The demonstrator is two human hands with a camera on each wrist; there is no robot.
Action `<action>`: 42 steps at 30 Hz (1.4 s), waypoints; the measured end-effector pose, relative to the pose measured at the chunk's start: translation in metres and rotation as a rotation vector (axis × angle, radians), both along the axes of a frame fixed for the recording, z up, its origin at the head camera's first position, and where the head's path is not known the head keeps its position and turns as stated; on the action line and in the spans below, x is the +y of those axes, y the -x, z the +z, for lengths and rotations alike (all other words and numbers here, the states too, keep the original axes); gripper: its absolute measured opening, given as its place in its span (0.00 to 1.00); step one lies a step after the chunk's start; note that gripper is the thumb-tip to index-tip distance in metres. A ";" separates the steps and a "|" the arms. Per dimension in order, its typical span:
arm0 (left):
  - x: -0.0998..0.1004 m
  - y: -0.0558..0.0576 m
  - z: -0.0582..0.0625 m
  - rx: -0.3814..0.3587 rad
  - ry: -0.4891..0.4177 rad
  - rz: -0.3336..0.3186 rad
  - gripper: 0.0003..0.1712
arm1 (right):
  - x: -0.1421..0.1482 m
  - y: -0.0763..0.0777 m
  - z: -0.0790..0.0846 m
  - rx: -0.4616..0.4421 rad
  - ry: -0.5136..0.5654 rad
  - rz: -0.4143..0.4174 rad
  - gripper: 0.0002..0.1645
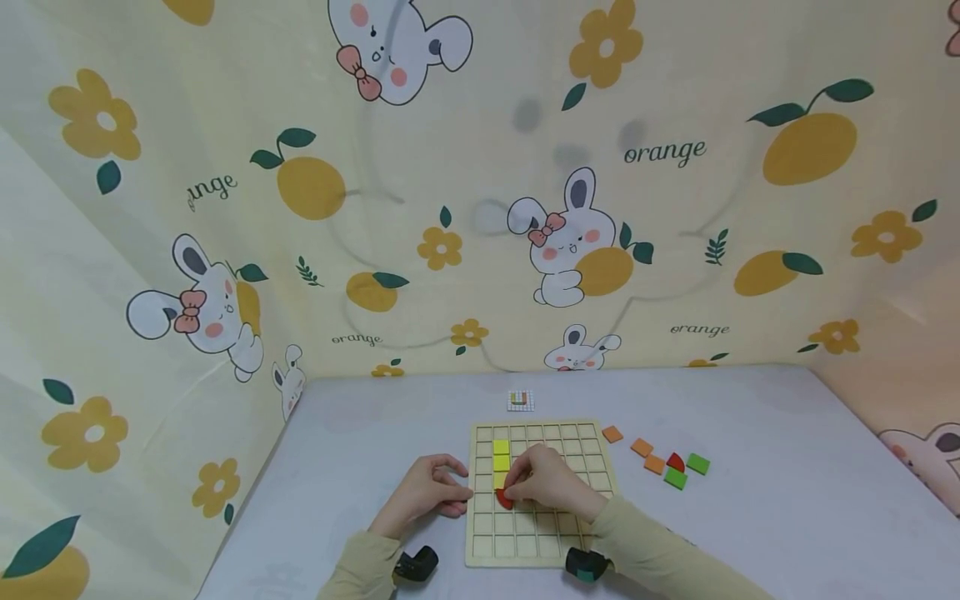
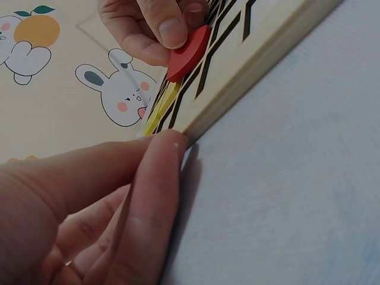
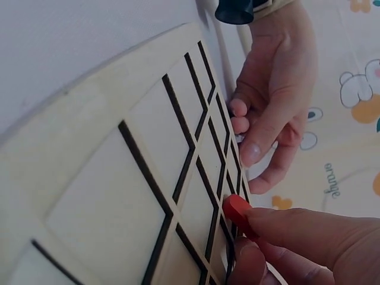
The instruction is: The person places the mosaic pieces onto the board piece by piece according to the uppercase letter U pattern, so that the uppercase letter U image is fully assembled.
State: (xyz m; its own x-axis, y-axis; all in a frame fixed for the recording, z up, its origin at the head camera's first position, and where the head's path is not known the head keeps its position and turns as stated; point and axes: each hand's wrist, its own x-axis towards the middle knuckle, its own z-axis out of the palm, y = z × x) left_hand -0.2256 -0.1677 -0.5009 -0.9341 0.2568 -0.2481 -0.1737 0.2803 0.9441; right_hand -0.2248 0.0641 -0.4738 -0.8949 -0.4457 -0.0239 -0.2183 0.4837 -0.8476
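Observation:
A wooden grid board (image 1: 542,559) lies on the table. My right hand (image 1: 551,483) pinches a red quarter-circle piece (image 1: 504,499) between thumb and fingers, low over a cell near the board's left side. In the right wrist view the red piece (image 3: 238,215) stands tilted against the grid. A column of yellow square pieces (image 1: 501,454) sits in the cells just beyond it. My left hand (image 1: 427,492) rests at the board's left edge; in the left wrist view its fingertips touch the rim, and the other fingers are loosely bent.
Right of the board lie orange squares (image 1: 641,447), green squares (image 1: 698,463) and another red quarter-circle piece (image 1: 676,461). A small printed pattern card (image 1: 521,401) lies behind the board. A patterned curtain (image 1: 480,250) hangs along the table's back and sides.

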 end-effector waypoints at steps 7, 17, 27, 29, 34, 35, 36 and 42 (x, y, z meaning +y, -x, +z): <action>0.000 -0.002 0.001 0.006 -0.012 -0.004 0.18 | 0.000 0.000 -0.004 0.035 -0.010 -0.002 0.05; 0.000 0.000 0.002 0.015 -0.021 0.004 0.18 | -0.001 0.001 -0.004 0.050 -0.005 0.011 0.04; 0.001 -0.001 0.003 0.016 -0.007 0.004 0.18 | 0.006 0.005 -0.005 -0.030 0.047 0.041 0.05; 0.001 -0.001 0.003 0.017 -0.005 0.005 0.18 | 0.010 0.005 -0.002 -0.066 0.070 0.050 0.07; 0.001 -0.001 0.002 0.015 -0.012 0.008 0.18 | 0.021 0.004 0.007 -0.161 0.116 0.032 0.12; 0.002 -0.001 0.002 0.015 -0.013 0.008 0.18 | 0.025 0.004 0.008 -0.170 0.124 0.028 0.13; 0.002 -0.001 0.002 0.014 -0.012 0.007 0.18 | 0.028 0.004 0.009 -0.181 0.132 0.022 0.14; 0.002 -0.002 0.002 0.006 -0.003 0.011 0.19 | 0.058 0.005 0.020 -0.207 0.163 0.044 0.18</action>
